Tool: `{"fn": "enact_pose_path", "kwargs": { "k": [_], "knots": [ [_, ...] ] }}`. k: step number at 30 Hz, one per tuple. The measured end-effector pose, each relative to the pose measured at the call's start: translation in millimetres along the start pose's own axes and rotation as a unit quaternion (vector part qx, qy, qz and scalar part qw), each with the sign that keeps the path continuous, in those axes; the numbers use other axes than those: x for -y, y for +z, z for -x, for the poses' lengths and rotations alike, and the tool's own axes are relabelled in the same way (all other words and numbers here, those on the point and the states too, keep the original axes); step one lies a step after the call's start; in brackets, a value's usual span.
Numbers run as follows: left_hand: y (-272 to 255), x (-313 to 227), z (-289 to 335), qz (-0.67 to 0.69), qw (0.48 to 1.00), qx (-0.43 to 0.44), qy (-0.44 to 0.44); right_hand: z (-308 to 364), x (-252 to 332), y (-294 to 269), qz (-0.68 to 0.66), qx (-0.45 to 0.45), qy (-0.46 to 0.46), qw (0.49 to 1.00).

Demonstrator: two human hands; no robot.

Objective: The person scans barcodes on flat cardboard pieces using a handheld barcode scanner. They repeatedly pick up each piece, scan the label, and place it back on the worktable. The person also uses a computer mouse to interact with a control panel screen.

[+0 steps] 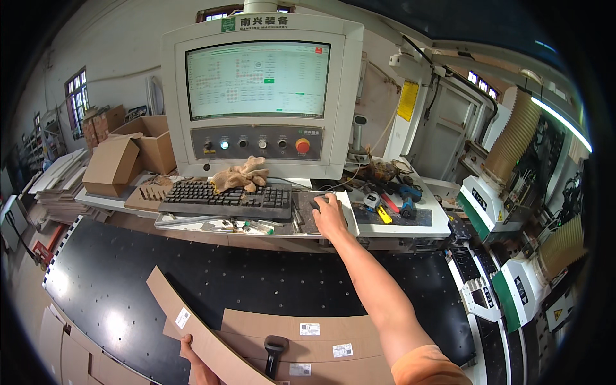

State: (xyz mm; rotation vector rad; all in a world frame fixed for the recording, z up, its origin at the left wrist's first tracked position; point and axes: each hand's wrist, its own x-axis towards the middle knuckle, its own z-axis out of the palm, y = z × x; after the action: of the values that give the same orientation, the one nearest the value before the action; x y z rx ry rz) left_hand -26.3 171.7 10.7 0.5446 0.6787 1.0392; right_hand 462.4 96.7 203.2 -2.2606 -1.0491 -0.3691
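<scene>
My right hand rests closed over a dark computer mouse on the shelf, right of a black keyboard. Low in the view, my left hand grips the edge of a long, narrow brown board, which is tilted and carries a white label. Only the thumb and part of that hand show; the other fingers are behind the board. More labelled brown boards lie beside it, and a black handheld scanner sits on them.
Behind the keyboard stands a control cabinet with a lit screen and a red stop button. A work glove lies on the keys. Hand tools are at the right. Below spreads a black perforated table, with machine heads at its right.
</scene>
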Motion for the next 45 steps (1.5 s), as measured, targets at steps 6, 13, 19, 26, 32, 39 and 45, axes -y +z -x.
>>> {"fn": "enact_pose_path", "kwargs": {
  "k": [6,13,19,26,32,39,45],
  "knots": [
    [-7.6,-0.2,-5.6,-0.007,1.0,-0.012,-0.007,0.4,-2.6,2.1,0.003,-0.006,-0.01,1.0],
    [-0.1,0.7,1.7,0.006,0.999,-0.049,0.005,-0.6,5.5,-4.2,0.024,-0.002,-0.004,1.0],
    [9.9,-9.3,6.8,-0.003,1.0,-0.019,-0.024,-66.7,27.5,-18.1,0.137,-0.129,-0.108,0.976],
    [-13.8,7.9,-6.9,0.039,0.993,-0.114,-0.018,-182.6,65.4,-4.6,0.392,-0.106,-0.19,0.894],
    [-21.7,10.1,-12.1,0.072,0.99,-0.105,-0.059,-193.6,62.8,7.7,0.266,-0.106,-0.087,0.954],
    [38.2,-22.2,18.9,-0.012,0.991,-0.114,-0.063,-120.0,58.2,-35.2,0.099,0.0,-0.038,0.994],
    [25.3,-7.7,2.7,0.044,0.997,-0.053,-0.028,-1.7,2.4,-19.8,0.107,0.026,-0.012,0.994]
  ]
}}
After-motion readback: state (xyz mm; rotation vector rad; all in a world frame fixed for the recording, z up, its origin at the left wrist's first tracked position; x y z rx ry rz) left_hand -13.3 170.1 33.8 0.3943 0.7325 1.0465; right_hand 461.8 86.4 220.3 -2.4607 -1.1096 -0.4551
